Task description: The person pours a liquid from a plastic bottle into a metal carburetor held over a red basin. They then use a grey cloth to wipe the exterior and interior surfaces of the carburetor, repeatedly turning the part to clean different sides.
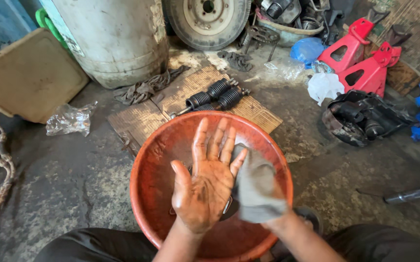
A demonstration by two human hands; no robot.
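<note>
One left hand, one rag-wrapped right hand, seemingly two boots.

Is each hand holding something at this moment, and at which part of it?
The left hand is open, palm up, holding nothing. The right hand holds a grey rag, bunched over it; the exact grip is hidden.

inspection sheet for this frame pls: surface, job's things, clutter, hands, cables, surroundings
Surface: stained concrete floor, worn mat ahead.
Job's things: orange basin under both hands; grey rag.
Clutter: ribbed rubber boots, dark rags, crumpled plastic, blue bag.
Hands: left hand open, palm up, grimy; right hand wrapped in the rag, pressed to the left fingers.
Cables: nothing seen.
Surroundings: white drum, wheel, red jack stands, black car part, board.
</note>
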